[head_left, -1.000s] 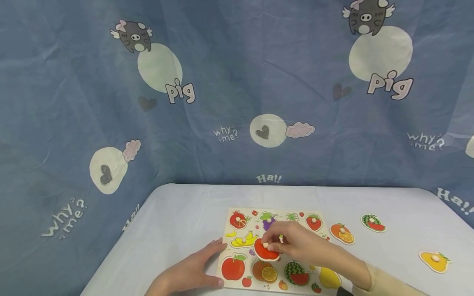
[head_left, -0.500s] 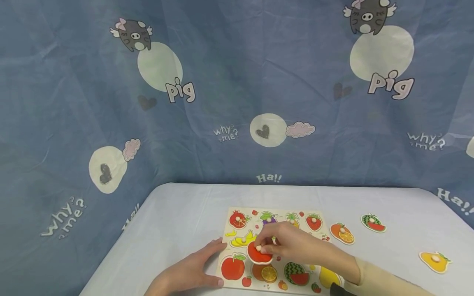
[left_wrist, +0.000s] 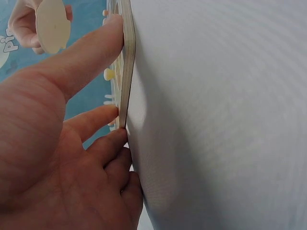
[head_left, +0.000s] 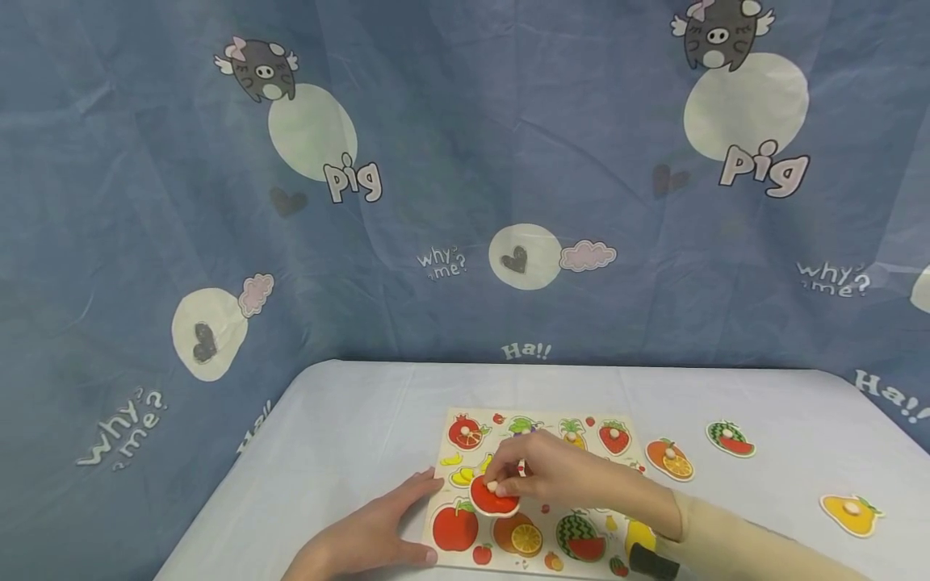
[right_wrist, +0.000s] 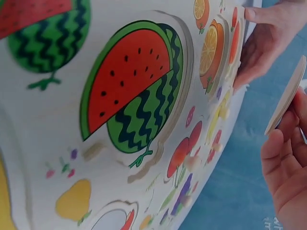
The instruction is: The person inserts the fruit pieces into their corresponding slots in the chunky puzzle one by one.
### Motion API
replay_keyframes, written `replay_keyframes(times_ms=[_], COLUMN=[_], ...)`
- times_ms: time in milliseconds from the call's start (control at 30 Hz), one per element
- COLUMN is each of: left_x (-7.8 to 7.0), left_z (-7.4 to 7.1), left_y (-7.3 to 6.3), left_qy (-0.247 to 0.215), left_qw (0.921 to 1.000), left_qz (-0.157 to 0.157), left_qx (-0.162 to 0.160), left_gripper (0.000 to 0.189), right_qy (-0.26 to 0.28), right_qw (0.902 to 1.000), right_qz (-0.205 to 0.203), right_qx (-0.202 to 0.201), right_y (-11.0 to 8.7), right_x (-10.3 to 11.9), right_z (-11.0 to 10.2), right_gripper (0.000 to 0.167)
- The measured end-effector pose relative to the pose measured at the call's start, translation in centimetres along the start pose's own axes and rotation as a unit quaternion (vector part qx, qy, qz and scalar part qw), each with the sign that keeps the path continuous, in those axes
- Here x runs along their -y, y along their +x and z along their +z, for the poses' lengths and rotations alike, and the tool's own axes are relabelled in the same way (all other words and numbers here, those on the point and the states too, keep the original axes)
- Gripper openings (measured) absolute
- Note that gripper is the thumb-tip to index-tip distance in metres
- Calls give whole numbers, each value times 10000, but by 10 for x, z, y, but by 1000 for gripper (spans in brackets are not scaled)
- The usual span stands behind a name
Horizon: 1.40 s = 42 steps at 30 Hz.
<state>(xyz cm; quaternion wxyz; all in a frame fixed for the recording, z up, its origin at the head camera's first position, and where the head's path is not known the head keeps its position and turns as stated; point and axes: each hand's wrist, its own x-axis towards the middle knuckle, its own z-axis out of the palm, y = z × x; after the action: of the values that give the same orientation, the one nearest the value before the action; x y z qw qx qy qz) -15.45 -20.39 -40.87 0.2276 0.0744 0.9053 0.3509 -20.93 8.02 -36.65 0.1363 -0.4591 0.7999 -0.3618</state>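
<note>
My right hand pinches the small knob of a red puzzle piece. In the head view the piece is above the left part of a fruit puzzle board, near the large printed apple. Seen from the left wrist, the pale underside of the piece is raised off the board. My left hand lies along the board's left edge. Its thumb and fingers touch that edge in the left wrist view. Knobbed pieces, among them strawberry and pomegranate, sit in the board's far row.
To the right of the board, an orange piece, a watermelon piece and a yellow fruit piece lie loose on the white tablecloth. A blue printed curtain hangs behind the table. A black device sits at the right wrist.
My right hand has moved left over the board with the red puzzle piece, from above the board's middle towards the bananas and the apple. The left hand stays in place.
</note>
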Motion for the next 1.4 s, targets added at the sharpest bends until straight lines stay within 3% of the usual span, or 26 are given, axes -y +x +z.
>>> replay_keyframes(times_ms=[433,1400], left_x=[-1,1], left_z=[-2,-1], left_y=[0,0], left_qy=[129,37], left_qw=[9999,9999], left_qz=[33,75], left_qx=[22,81], left_gripper=[88,88], right_qy=[210,32], right_qw=[9998,9990], right_qz=[-7,-238], right_qx=[19,373], right_y=[14,33], right_x=[-3,-10], right_z=[7,23], right_gripper=[12,9])
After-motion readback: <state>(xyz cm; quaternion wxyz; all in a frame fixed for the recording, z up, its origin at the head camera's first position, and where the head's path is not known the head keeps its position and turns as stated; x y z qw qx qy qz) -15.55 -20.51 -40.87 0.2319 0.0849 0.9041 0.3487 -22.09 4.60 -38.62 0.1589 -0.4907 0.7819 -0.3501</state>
